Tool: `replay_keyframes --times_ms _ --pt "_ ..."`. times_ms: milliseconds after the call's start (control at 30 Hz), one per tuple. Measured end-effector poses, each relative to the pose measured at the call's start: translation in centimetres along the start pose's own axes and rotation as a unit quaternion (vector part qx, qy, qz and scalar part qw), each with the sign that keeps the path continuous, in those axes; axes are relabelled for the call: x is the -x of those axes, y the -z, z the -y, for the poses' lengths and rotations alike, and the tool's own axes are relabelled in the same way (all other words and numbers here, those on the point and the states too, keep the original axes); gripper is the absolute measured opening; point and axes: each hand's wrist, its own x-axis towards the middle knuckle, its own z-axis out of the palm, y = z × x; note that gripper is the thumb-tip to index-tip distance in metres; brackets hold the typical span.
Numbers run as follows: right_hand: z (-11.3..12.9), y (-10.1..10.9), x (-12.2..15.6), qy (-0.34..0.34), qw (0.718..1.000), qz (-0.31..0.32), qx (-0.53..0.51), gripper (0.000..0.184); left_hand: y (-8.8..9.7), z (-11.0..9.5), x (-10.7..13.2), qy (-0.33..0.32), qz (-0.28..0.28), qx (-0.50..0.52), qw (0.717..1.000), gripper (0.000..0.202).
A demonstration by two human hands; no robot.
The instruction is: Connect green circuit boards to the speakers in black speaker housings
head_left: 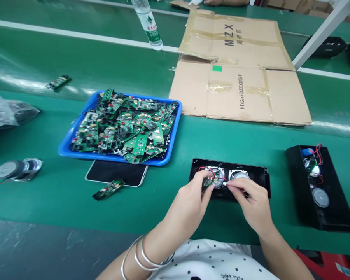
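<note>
Although judged light and stiff, treat circuit board point(208, 182) as fragile, take by edges; note left grip point(189, 203) pinching it, right grip point(254, 201) pinching connector point(224, 184), behind tabletop's point(61, 190) front edge.

1. A smooth green workbench top point(236, 140) runs across the scene.
2. Left of centre sits a shallow blue plastic tray point(176, 126); a flat, black-faced phone point(116, 174) lies at its near side.
3. Left: a round grey metal speaker point(10, 170).
4. Far, right of centre: a flattened brown cardboard box point(236, 83).
5. Near, right of centre: an open black rectangular plastic casing point(259, 186); farther right, a matching black casing point(300, 194).
</note>
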Motion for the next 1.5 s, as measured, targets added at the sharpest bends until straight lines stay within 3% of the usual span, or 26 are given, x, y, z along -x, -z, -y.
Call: replay_keyframes --times_ms 100,300,467,667,733,900,1000,1267,1400,1500 --pt "0.0 -0.1 0.2 0.064 0.997 0.037 0.011 0.013 -0.2 -0.3 0.1 -0.007 0.021 -0.015 1.0 0.017" --pt "-0.2 -0.9 0.0 0.146 0.985 0.002 0.088 0.016 0.3 -0.9 -0.2 0.033 0.096 0.021 0.995 0.013" --pt "-0.6 -0.9 0.1 0.195 0.973 0.015 0.122 0.016 0.5 -0.8 -0.7 0.059 0.099 0.102 0.988 0.008" --pt "-1.1 -0.8 0.4 0.273 0.946 0.011 0.174 0.016 0.5 -0.7 -0.8 0.049 0.105 0.112 0.987 0.008" --pt "-1.0 -0.8 0.4 0.262 0.951 0.018 0.165 0.015 0.7 -0.8 -0.9 0.025 0.114 0.095 0.989 0.009" --pt "-0.8 -0.7 0.6 0.15 0.977 0.035 0.149 0.013 1.4 -0.9 -0.9 -0.054 0.151 0.024 0.987 0.014" --pt "-0.6 -0.8 0.7 0.144 0.975 0.04 0.162 0.016 1.6 -0.7 -0.9 -0.08 0.161 0.013 0.984 0.017" --pt "-0.6 -1.6 0.7 0.166 0.971 -0.004 0.169 0.016 1.2 -0.2 -0.7 -0.039 0.163 0.102 0.98 0.016" --pt "-0.5 -1.8 0.4 0.145 0.978 -0.027 0.15 0.017 1.2 0.0 -0.7 -0.009 0.155 0.156 0.975 0.012" --pt "-0.1 -1.0 0.1 0.105 0.989 -0.024 0.106 0.006 1.4 -0.2 -0.8 0.026 0.164 0.194 0.967 0.009"
